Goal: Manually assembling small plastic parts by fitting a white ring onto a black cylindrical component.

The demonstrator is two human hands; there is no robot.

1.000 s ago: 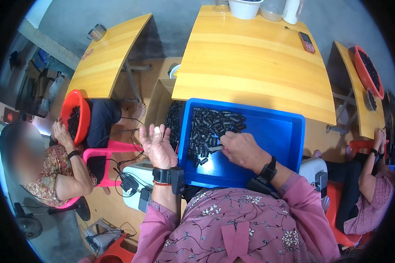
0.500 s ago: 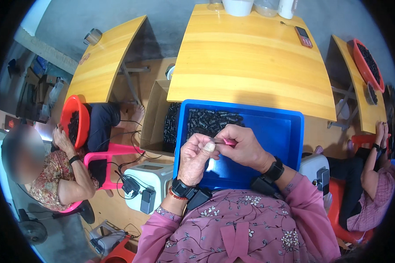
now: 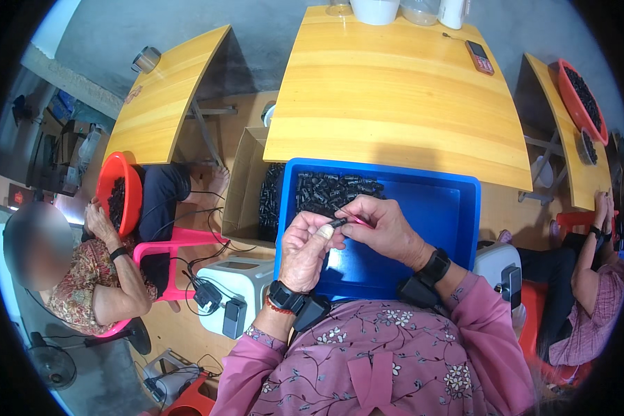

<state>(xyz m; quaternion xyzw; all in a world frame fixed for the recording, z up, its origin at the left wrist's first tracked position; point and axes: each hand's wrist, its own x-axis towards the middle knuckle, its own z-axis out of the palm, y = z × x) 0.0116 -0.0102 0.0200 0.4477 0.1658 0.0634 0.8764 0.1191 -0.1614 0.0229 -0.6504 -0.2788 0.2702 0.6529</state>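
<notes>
My left hand (image 3: 304, 251) is closed, pinching a small black plastic part (image 3: 338, 222) between thumb and fingers. My right hand (image 3: 388, 230) grips a slim pink-handled tool (image 3: 358, 220) with a thin metal-looking tip; its exact kind is too small to make out. The tool's tip lies close beside the black part. Both hands are held together over a blue plastic bin (image 3: 395, 166). A heap of similar black parts (image 3: 329, 191) covers the bin's far left side.
A yellow wooden table (image 3: 395, 104) stands beyond the bin, with a phone (image 3: 479, 57) and containers on it. Left of the bin is a cardboard box (image 3: 243, 166) of black parts. Two people sit at either side near red basins (image 3: 135, 197). A white stool (image 3: 236, 284) carries cables.
The black part now shows between my left fingers, and my right hand has tilted the pink tool so its thin tip points up and away. Both hands stay over the bin.
</notes>
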